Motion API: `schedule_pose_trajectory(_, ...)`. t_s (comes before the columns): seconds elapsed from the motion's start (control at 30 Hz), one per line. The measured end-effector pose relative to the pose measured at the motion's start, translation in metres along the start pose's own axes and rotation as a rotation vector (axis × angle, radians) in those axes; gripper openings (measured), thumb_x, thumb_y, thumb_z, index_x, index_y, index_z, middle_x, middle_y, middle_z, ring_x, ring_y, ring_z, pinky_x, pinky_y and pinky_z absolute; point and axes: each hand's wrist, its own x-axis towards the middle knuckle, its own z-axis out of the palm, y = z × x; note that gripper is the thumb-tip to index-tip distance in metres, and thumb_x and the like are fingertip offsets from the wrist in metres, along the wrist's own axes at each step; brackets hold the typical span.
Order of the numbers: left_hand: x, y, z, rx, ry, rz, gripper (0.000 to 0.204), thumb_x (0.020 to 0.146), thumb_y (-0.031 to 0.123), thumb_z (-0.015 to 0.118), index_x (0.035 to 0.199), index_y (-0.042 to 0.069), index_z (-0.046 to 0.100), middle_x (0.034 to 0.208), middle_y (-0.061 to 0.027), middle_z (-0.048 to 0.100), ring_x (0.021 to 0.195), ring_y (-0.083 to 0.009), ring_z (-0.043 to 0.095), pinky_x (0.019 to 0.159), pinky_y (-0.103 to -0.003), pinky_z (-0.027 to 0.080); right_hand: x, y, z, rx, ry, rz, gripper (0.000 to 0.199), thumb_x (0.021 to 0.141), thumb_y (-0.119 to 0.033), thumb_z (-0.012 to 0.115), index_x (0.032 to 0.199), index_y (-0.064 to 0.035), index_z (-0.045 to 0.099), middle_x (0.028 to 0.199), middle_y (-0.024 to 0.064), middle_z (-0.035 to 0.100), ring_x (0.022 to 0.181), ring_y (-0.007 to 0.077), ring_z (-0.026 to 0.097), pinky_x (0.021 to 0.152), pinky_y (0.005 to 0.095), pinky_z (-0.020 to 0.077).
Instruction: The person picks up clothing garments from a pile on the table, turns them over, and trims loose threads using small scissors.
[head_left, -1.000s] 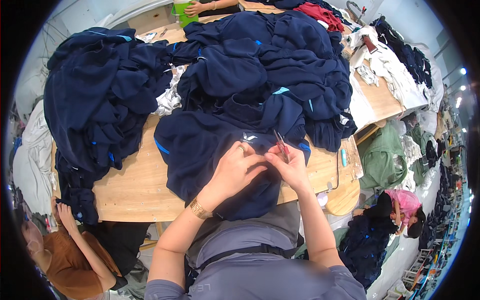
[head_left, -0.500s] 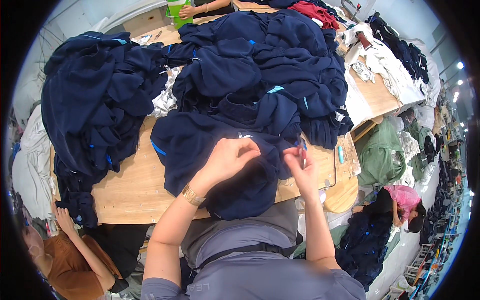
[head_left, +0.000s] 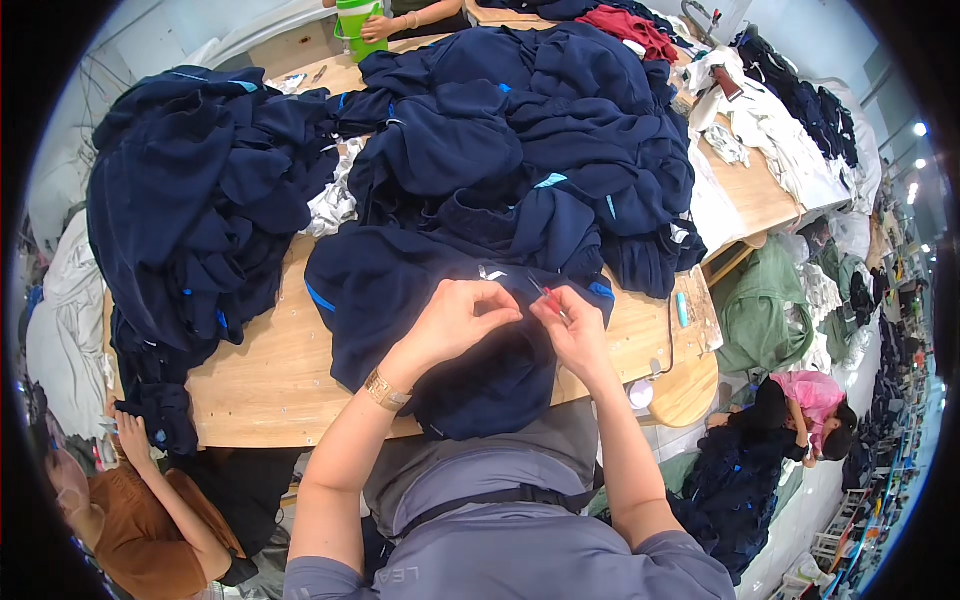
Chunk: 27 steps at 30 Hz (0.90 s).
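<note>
A: Far left, person in a brown top (head_left: 130, 520) low beside the counter (head_left: 270, 370), one hand up at the hanging edge of the big navy pile (head_left: 190, 210)

B: Ok. Worker's own hands?

A: Left hand (head_left: 455, 320), gold bracelet (head_left: 385, 390) on the wrist, fingers curled and pinching a bit of the navy garment (head_left: 400, 300) spread on the counter right in front of the body. Right hand (head_left: 570, 325) just beside it, fingers closed round a small thread snipper (head_left: 545, 293) with a reddish grip, tip pointing up-left at the cloth

B: Garment handling?

A: Looks like soft, floppy fleece-type knit, light, no stiffness, so it'll sag and bunch wherever it's lifted. I'd take it by a seam or hem fold, pinched flat between thumb and forefinger like the left hand does, keeps the spot taut for the snipper. Not slippery, not fragile, but the blade could nick the knit

B: Right side?

A: Second navy heap (head_left: 530, 130) behind the hands, red cloth (head_left: 630, 25) at the back, white pieces (head_left: 770, 150) on the far counter. Small pale blue item (head_left: 682, 308) near the counter edge, a round wooden stool (head_left: 685, 390), and lower right a person in pink (head_left: 805, 400) crouched on the floor
</note>
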Motion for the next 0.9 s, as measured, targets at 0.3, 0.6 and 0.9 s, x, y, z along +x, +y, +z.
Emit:
schedule_pose_trajectory(0.3, 0.006, 0.001, 0.003, 0.397, -0.036, 0.297, 0.014, 0.077, 0.017, 0.066, 0.081, 0.004, 0.068, 0.076, -0.0104, 0.067, 0.072, -0.0261, 0.063, 0.068, -0.033, 0.049, 0.0, -0.013, -0.004, 0.417, 0.032, 0.155, 0.022, 0.091, -0.018, 0.057, 0.081, 0.001, 0.059, 0.068, -0.0037, 0.056, 0.064, 0.0028, 0.046, 0.057, 0.0198, 0.0392)
schedule_pose_trajectory(0.6, 0.004, -0.008, 0.001, 0.103, 0.005, 0.046, 0.015, 0.083, 0.013, 0.063, 0.082, -0.002, 0.063, 0.066, -0.01, 0.062, 0.056, -0.0146, 0.056, 0.055, -0.027, 0.044, -0.029, 0.009, -0.01, 0.183, -0.012, 0.089, 0.035, 0.092, -0.03, 0.054, 0.073, -0.0013, 0.055, 0.056, 0.0023, 0.048, 0.053, 0.0077, 0.039, 0.049, 0.0256, 0.0322)
schedule_pose_trajectory(0.9, 0.004, -0.011, 0.003, 0.097, -0.019, 0.167, 0.016, 0.087, 0.012, 0.058, 0.083, -0.003, 0.056, 0.069, -0.0121, 0.059, 0.059, -0.0194, 0.055, 0.057, -0.03, 0.042, -0.028, -0.002, -0.024, -0.484, -0.134, -0.112, 0.041, 0.082, -0.045, 0.061, 0.066, -0.0081, 0.055, 0.049, 0.0096, 0.051, 0.048, 0.0299, 0.054, 0.045, 0.0378, 0.039)
